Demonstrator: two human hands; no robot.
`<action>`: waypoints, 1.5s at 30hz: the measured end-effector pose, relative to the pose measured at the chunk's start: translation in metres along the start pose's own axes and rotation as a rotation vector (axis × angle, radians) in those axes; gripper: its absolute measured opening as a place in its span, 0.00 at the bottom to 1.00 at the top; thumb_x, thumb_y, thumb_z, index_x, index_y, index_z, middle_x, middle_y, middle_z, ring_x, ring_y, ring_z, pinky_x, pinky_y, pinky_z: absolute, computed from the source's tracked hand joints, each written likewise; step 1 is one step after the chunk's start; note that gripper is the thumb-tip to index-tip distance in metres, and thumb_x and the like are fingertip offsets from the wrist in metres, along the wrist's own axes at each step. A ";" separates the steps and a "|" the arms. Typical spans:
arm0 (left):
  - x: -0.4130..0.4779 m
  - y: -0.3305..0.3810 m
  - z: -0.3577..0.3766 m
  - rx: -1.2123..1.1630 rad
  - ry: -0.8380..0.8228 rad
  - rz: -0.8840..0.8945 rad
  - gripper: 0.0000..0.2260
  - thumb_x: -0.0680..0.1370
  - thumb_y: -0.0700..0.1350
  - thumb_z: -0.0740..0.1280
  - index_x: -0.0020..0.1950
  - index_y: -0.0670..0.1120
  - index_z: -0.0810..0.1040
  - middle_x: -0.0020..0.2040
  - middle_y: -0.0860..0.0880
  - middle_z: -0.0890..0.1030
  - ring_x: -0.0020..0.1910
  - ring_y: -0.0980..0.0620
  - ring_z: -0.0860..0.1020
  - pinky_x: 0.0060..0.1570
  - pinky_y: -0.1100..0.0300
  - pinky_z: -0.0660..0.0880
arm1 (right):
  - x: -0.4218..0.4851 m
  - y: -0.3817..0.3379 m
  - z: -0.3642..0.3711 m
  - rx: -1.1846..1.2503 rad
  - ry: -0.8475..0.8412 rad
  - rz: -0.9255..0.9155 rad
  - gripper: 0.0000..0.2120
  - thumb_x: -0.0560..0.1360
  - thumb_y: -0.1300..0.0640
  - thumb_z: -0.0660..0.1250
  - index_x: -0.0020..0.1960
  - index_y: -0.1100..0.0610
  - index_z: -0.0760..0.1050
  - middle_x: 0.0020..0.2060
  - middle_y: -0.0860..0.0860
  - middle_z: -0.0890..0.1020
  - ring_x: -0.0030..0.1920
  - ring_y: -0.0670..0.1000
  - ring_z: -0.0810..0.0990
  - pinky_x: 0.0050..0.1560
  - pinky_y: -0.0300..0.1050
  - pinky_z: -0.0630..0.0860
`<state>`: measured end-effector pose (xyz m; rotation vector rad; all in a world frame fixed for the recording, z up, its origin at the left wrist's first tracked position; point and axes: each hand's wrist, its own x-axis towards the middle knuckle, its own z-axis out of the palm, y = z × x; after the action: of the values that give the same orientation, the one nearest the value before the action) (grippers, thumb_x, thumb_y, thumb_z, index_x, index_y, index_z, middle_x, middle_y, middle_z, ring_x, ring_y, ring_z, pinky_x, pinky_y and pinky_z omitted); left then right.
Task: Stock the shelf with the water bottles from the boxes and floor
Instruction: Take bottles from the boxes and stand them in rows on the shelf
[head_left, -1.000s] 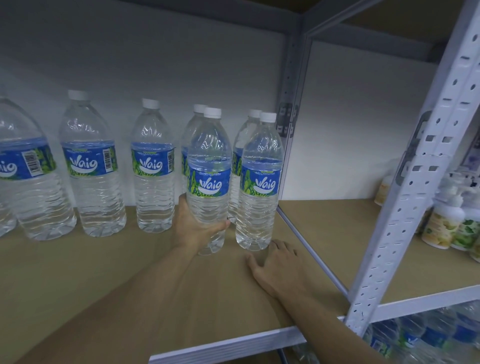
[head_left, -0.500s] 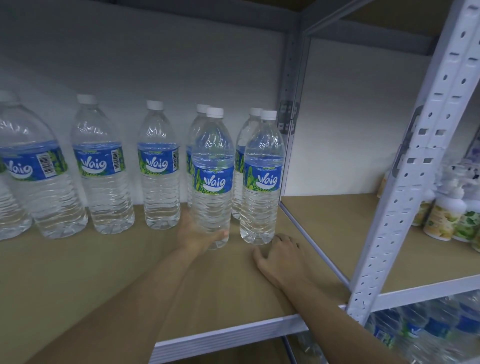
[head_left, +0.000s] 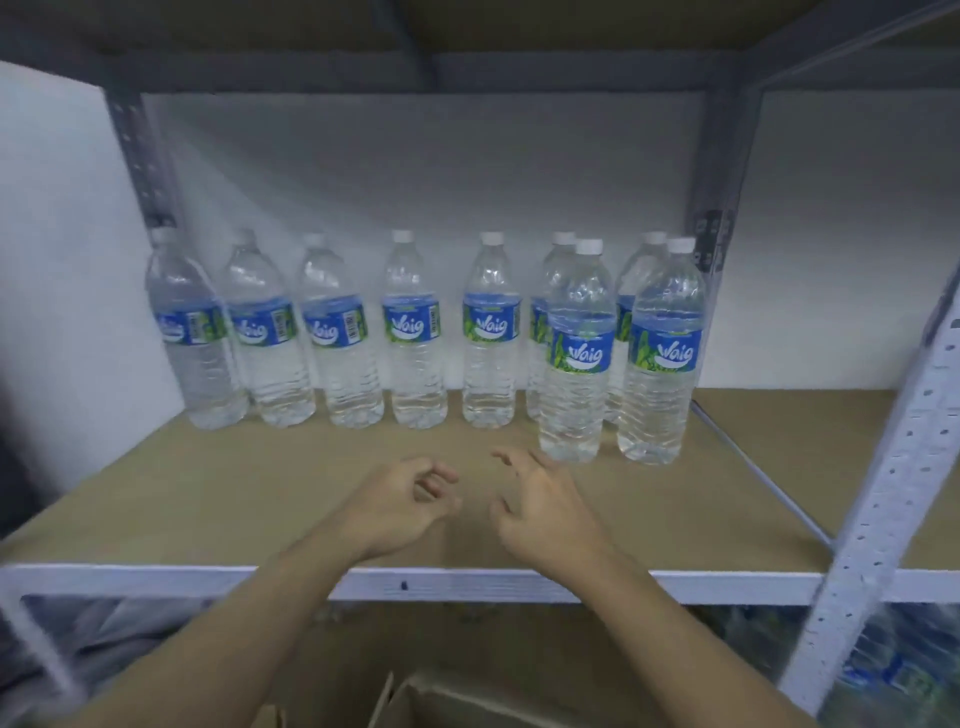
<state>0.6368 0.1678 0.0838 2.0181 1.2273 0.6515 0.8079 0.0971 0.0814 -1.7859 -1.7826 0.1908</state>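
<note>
Both hands are hovering empty over the shelf board (head_left: 208, 499), the left hand (head_left: 400, 501) loosely curled, the right hand (head_left: 540, 499) half open. The water bottles (head_left: 415, 332) are standing upright along the back, two (head_left: 576, 353) starting a front row, likely to fill depth. A box (head_left: 415, 696) is waiting below.

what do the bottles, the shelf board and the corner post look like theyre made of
Water bottles: clear, glossy plastic, ribbed lower walls, white plastic-looking caps, shiny printed labels. Shelf board: matte tan sheet with no visible grain, probably fibreboard or cardboard-faced wood; cannot tell which. Corner post: pale painted metal by its look, punched with rows of holes.
</note>
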 end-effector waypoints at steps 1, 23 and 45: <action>-0.017 -0.008 -0.014 0.040 -0.003 -0.013 0.06 0.75 0.42 0.72 0.51 0.49 0.80 0.44 0.49 0.80 0.46 0.48 0.80 0.54 0.53 0.78 | -0.005 -0.021 0.009 0.023 -0.037 -0.012 0.25 0.76 0.54 0.64 0.73 0.51 0.67 0.67 0.52 0.73 0.67 0.54 0.72 0.63 0.44 0.68; -0.285 -0.358 -0.091 0.318 -0.056 -0.686 0.31 0.73 0.52 0.72 0.73 0.47 0.67 0.67 0.48 0.73 0.64 0.49 0.73 0.63 0.59 0.69 | -0.164 -0.218 0.369 0.168 -0.744 0.491 0.31 0.76 0.42 0.65 0.74 0.52 0.59 0.71 0.55 0.66 0.71 0.58 0.66 0.65 0.52 0.69; -0.291 -0.446 -0.045 0.383 -0.091 -1.058 0.46 0.64 0.61 0.77 0.74 0.48 0.58 0.68 0.43 0.68 0.67 0.41 0.69 0.64 0.41 0.69 | -0.211 -0.169 0.480 0.354 -0.600 1.324 0.51 0.51 0.45 0.83 0.67 0.60 0.65 0.57 0.58 0.78 0.53 0.59 0.79 0.53 0.53 0.80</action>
<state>0.2292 0.0646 -0.2464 1.3079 2.1800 -0.2066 0.4038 0.0311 -0.2869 -2.4493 -0.4657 1.5515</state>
